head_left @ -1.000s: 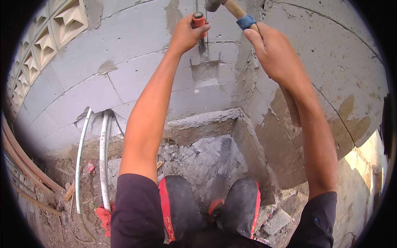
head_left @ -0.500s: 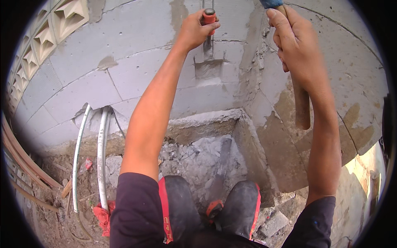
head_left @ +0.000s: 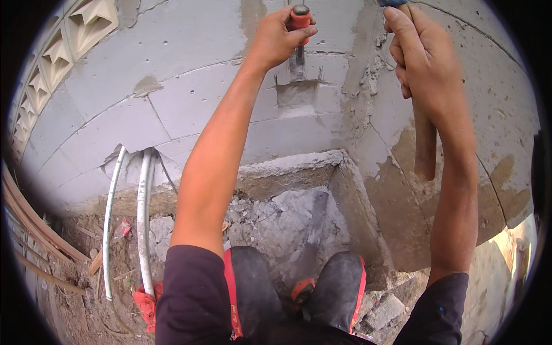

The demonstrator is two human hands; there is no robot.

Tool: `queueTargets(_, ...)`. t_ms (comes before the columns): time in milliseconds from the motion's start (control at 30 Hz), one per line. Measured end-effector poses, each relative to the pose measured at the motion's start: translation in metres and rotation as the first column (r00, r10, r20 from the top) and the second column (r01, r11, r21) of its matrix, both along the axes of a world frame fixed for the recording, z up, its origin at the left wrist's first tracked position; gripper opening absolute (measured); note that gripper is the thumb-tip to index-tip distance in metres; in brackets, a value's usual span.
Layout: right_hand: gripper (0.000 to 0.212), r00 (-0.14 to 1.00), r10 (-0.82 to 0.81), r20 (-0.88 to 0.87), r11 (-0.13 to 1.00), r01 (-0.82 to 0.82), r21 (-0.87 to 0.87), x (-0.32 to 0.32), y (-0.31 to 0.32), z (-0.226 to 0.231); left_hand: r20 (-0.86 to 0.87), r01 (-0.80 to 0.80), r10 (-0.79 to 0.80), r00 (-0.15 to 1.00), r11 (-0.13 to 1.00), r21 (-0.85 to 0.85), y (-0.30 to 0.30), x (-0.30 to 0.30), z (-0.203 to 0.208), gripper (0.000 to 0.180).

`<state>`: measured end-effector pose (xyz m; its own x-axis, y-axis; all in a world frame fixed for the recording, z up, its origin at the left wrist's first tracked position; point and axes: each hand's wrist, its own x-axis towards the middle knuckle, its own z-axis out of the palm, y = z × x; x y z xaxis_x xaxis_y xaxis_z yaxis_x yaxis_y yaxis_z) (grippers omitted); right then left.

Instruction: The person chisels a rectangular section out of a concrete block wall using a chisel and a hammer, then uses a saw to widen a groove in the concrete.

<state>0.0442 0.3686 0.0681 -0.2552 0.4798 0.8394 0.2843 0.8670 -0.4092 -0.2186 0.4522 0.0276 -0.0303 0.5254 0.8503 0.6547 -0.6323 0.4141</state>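
Note:
My left hand (head_left: 275, 41) grips a chisel (head_left: 301, 24) by its orange handle, whose metal cap faces up. The blade points down along a narrow vertical groove in the light grey block wall (head_left: 195, 40); whether its tip touches the wall is hard to tell. Just under it is a rectangular recess (head_left: 296, 96) cut into the blocks. My right hand (head_left: 428, 66) is raised to the right, closed round the wooden handle of a hammer (head_left: 425, 152). Only a bit of the blue hammer head shows at the top edge, apart from the chisel.
A rough side wall (head_left: 402, 190) meets the block wall at right. Pale pipes (head_left: 142, 213) come out of a wall hole at left. Rubble (head_left: 270, 224) fills the corner below. A tool with an orange end (head_left: 302, 287) lies between my knees. Patterned vent blocks (head_left: 92, 23) stand upper left.
The whole view has shifted slightly, so the wall and both hands appear a little further right. The hammer has moved slightly right relative to the wall. Both grips are unchanged.

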Motion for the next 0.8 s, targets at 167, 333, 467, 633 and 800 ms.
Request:
queueTargets(167,0.029,0.997,0.058,-0.043,0.986,-0.050,0.160,-0.013,0.009,-0.005,0.010,-0.014,0.015,1.000,0.998,-0.068,-0.002,-0.009,0.001,0.021)
queueTargets(333,0.034,0.897,-0.304,0.320,0.866,0.120,0.486,-0.012,0.079,-0.015,0.088,0.035,-0.027,0.996,0.996,-0.081,0.001,-0.001,0.004,0.022)
queueTargets(467,0.041,0.966,-0.100,0.240,0.994,0.085,0.070,-0.009,0.044,0.001,0.088,0.026,-0.016,0.996,0.993,-0.115,0.001,-0.011,0.006,0.023)
queueTargets(633,0.038,0.969,-0.092,0.230,0.995,0.080,0.061,-0.008,0.058,0.001,0.049,-0.027,0.035,0.998,0.989,-0.146,0.013,-0.012,0.008,0.026)
queueTargets(800,0.036,0.985,-0.034,0.166,0.999,0.037,-0.017,-0.002,0.053,0.012,0.077,0.007,0.004,0.997,0.990,-0.139,0.010,-0.011,0.009,0.030)
